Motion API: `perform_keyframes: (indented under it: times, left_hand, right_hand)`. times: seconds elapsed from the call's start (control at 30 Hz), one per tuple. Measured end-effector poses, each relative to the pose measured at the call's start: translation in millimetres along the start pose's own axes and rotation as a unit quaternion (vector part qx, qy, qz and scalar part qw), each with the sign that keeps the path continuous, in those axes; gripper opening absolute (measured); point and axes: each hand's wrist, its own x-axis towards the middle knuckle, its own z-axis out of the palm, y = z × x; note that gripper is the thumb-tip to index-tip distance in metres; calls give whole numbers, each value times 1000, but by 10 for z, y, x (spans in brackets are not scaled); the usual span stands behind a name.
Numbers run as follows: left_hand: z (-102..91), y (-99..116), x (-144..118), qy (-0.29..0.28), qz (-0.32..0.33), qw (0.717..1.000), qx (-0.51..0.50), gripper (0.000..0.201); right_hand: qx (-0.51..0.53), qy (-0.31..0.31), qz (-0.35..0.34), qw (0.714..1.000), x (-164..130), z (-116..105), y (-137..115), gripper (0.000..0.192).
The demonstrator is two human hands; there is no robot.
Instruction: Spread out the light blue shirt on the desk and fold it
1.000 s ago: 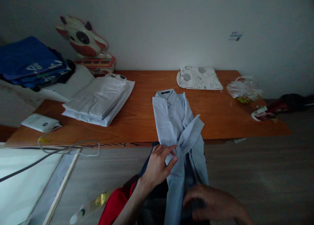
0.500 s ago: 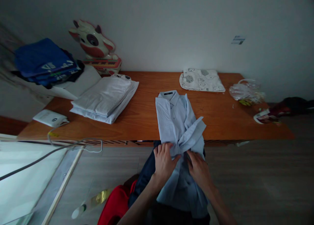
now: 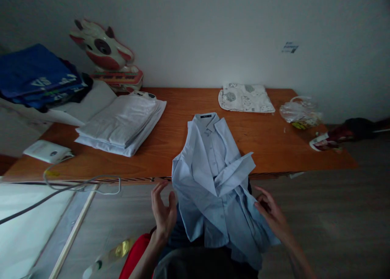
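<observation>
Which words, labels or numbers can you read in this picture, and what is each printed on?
None can be read.
Collar label of the light blue shirt: dark tab, too small.
Sticker on the wall: blurred.
White lettering on the folded blue garment: blurred.
Packet at the table's right edge: print illegible.

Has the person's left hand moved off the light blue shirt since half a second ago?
Yes. The left hand has shifted left, off the light blue shirt, and now sits open beside its left edge, below the table edge.

A home room: folded laundry (image 3: 120,122) on a wooden table (image 3: 170,108).
</observation>
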Motion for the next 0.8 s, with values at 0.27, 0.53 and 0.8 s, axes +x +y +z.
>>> perform_keyframes:
  times: [0.27, 0.53, 0.8]
  left_hand:
    - [385, 610, 154, -269, 160, 931, 188, 62]
    - [664, 730, 479, -275, 117, 932, 206, 36]
    - [1014, 1122, 403, -300, 196, 919, 163, 73]
  right_hand:
    - [-80, -16, -80, 993, 412, 291, -492, 55]
    - [161, 292, 2, 943, 511, -421, -121, 39]
    - [-35, 62, -25, 997, 351, -119, -232, 70]
